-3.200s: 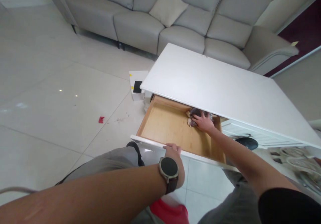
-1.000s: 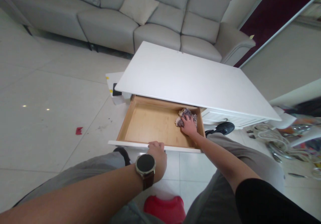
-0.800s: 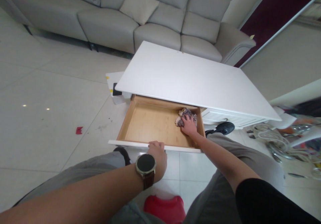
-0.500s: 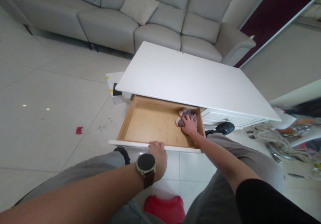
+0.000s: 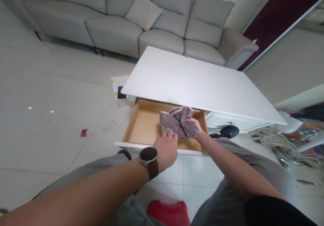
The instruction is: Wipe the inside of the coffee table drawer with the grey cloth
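Observation:
A crumpled purple-grey cloth with pale edging hangs in the air above the open wooden drawer of a white coffee table. My right hand grips the cloth at its right side. My left hand, with a dark round watch on the wrist, reaches up to the cloth's lower left edge, its fingers touching it. The drawer's white front rail lies just below my left hand.
A grey sectional sofa with a cushion stands behind the table. A white box with a dark device sits on the floor at the table's left end. A red object lies between my knees. Cables and clutter lie at right.
My right hand has lifted the cloth out of the drawer's back right corner into the air. My left hand has let go of the drawer front and risen to the cloth.

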Demonstrator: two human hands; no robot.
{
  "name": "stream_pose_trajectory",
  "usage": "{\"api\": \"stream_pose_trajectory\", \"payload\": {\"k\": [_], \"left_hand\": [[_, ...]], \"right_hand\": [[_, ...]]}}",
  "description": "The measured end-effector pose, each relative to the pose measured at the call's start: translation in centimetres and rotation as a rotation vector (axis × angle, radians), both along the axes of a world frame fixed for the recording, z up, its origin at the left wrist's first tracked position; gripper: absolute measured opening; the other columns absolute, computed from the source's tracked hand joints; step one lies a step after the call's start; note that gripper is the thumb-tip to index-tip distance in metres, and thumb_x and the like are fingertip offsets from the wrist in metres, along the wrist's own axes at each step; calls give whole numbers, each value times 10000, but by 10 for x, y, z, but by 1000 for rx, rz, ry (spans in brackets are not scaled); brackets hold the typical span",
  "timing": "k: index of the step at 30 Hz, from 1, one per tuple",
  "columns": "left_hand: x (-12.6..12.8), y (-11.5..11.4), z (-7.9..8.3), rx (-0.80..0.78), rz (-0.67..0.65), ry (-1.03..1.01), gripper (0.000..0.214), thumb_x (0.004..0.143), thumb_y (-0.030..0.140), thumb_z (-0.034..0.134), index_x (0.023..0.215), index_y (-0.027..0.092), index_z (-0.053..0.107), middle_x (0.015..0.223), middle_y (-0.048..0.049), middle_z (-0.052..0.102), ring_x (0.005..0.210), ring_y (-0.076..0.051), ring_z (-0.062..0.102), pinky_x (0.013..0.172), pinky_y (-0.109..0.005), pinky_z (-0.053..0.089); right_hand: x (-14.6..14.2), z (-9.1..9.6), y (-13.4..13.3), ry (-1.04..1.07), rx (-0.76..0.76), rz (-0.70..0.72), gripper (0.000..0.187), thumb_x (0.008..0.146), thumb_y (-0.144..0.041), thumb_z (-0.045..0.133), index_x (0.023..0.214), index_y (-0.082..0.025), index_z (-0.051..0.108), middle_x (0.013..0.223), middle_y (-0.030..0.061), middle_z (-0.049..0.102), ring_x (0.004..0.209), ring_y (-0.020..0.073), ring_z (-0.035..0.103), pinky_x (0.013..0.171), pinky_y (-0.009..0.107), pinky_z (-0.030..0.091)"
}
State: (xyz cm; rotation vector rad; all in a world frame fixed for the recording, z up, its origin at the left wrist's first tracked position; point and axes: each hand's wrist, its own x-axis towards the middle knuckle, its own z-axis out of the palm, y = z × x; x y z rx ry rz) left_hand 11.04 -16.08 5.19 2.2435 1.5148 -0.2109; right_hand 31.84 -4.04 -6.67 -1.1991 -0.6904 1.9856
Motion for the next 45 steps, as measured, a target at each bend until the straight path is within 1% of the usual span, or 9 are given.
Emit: {"api": "stream_pose_trajectory", "payload": {"k": [8,19,26,29,33,36,39,42,45], "left_hand": [[1,18,-4,252,105,-210,284,912,268,559,1158,126,568,1228,-159,589,1197,-317,531,1029,-452,472],[-5,22,-25,64,4,-362,811,863,269,574,1595,84,279,1686,-219,287,1565,-367,258,1279,-520,285],[-4,20,-23,58,-109,-310,747,896,296,569,1598,179,342,1747,-181,177,1584,-487,171,1255,-647,275],[-2,14,-17,85,-143,-281,720,900,295,587,1573,138,388,1693,-220,279,1558,-460,264,1236,-610,338],[-4,7,-16,-27,-235,-128,364,899,205,575,1237,128,683,1386,-195,624,1278,-378,610,1003,-494,567],[-6,4,-21,-112,-242,-4,317,924,107,497,1130,129,736,1180,-171,741,1119,-336,712,898,-437,598],[-6,3,-24,-121,-247,17,338,934,70,480,1140,131,740,1140,-178,770,1109,-318,736,893,-403,592],[-5,3,-27,-113,-256,17,338,914,58,526,1176,138,723,1161,-180,769,1112,-321,738,881,-400,590],[-4,4,-37,-113,-244,31,341,926,77,531,1208,156,706,1149,-176,768,1082,-320,745,851,-402,589]], "right_hand": [[-22,12,-30,187,-99,-4,396,877,-588,635,977,-218,737,891,46,819,950,263,777,944,417,616],[-35,39,-45,123,-166,60,208,863,-398,725,917,-198,734,837,53,813,911,246,787,893,360,621],[-22,58,-38,-12,-147,-36,199,732,-235,648,914,-175,699,772,61,785,775,241,758,754,360,629],[0,66,-25,-216,-2,-137,276,614,-203,670,889,-184,681,711,30,744,700,218,721,676,319,598],[51,98,-4,-702,459,-195,275,558,-220,715,824,-172,668,691,-6,700,683,206,665,648,308,542],[81,129,3,-1114,882,-6,347,631,-226,687,966,-142,719,839,31,750,808,255,688,741,349,538],[92,132,-1,-1426,1195,474,652,699,-177,660,1351,-196,661,1239,85,754,1105,318,694,951,409,519],[96,93,-11,-1642,1202,1037,779,721,-139,665,1492,-188,573,1457,174,645,1345,357,585,1110,494,437],[102,36,-20,-1811,1012,1384,565,784,-138,634,1338,-225,707,1447,162,659,1454,396,468,1173,675,305]]}}
